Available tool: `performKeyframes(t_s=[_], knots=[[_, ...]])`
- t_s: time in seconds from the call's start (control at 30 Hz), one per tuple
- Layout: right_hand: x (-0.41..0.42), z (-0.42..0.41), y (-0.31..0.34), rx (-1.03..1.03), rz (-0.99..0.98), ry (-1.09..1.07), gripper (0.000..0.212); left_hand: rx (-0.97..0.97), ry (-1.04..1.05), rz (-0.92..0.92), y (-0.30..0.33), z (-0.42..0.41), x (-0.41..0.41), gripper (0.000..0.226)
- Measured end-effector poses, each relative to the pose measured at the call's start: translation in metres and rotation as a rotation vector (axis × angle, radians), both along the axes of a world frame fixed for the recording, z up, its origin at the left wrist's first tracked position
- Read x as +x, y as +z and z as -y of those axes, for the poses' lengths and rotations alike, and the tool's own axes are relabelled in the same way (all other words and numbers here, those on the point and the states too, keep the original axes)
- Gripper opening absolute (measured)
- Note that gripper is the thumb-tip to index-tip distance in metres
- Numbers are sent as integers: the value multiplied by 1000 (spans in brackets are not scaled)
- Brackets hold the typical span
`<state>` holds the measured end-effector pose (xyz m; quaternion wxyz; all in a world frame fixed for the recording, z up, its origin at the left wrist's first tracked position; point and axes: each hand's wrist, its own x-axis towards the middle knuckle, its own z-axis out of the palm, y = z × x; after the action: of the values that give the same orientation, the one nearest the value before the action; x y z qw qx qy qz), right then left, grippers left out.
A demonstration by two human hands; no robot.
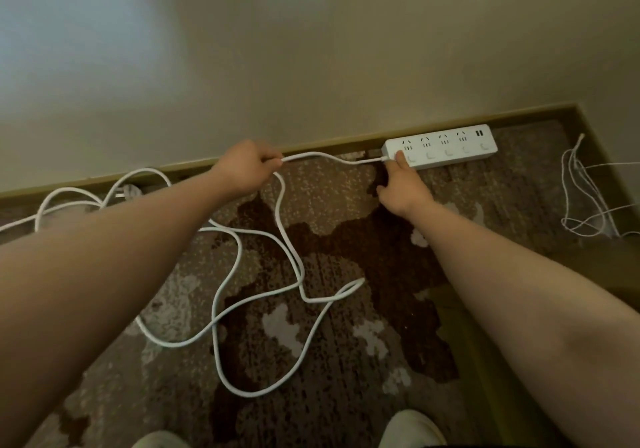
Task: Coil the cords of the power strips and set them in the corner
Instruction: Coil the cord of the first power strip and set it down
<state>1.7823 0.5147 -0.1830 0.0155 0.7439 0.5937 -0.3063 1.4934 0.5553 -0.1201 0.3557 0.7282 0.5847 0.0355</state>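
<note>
Head view shows the left hand (244, 167) pinching the cord (284, 202) at eleven o'clock, seemingly to start a loop, while the right hand (401, 184), thumb on the power strip (446, 148) at one o'clock, steadies it against the baseboard (207, 163).

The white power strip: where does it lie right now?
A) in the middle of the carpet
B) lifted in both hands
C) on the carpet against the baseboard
C: the power strip lies along the baseboard, the right hand at its cord end.

One power strip (440, 146), two cords (263, 274), (585, 198).
</note>
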Motion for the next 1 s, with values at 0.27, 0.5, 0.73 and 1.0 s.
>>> performKeyframes(t_s=[0.27,0.5,0.73,1.0], knots=[[-77,-23,46,254,-472,63,38,126,23,70,5,-1,24,26],[-80,-44,56,248,-284,309,15,48,107,159,17,-7,20,21],[-63,-47,79,250,-284,-9,25,65,206,84,34,-10,-46,29],[-103,-56,162,366,-429,215,32,314,168,186,103,-24,-19,25]])
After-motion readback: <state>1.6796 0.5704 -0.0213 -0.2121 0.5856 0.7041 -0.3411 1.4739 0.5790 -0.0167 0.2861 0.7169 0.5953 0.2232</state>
